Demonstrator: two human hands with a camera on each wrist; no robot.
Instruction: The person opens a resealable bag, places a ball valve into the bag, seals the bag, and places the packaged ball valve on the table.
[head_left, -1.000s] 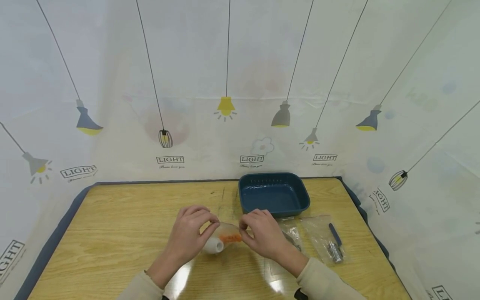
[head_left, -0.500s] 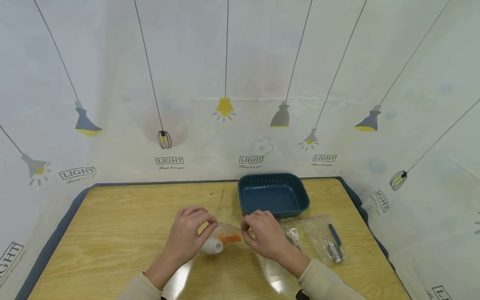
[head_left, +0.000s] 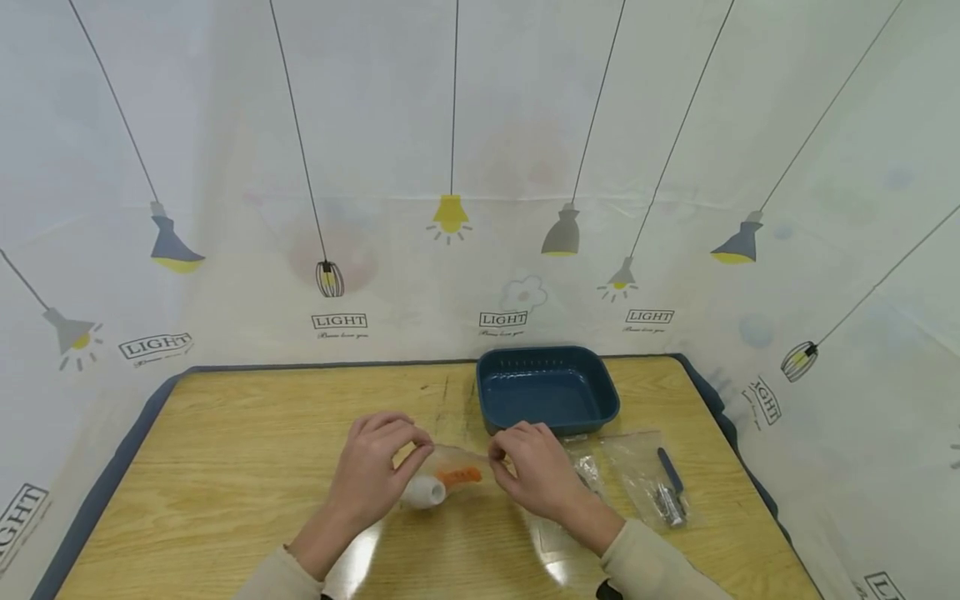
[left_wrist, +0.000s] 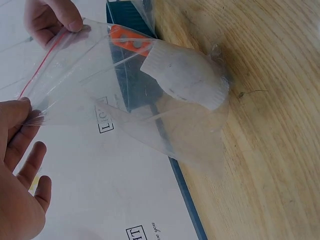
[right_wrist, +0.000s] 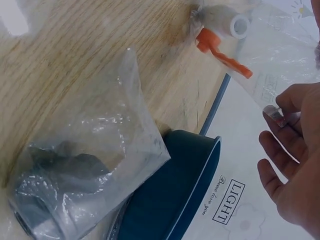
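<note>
A clear zip bag with a red zip line hangs stretched between both hands, low over the wooden table. My left hand pinches one end of its top edge between thumb and index finger. At the other end, the thumb and index finger of my right hand pinch the edge. Inside the bag are a white hollow plastic piece with ribbed ends and a flat orange piece with a thicker end. In the left wrist view the zip line runs straight from hand to hand.
A dark blue plastic basin stands at the back right of the table. To the right lies a clear bag with a dark-handled metal thing. Another clear bag with dark contents lies near the right forearm.
My hands have drawn slightly apart, the right one a little to the right, with the bag's top edge still pinched. The basin and the other bags stay put.
</note>
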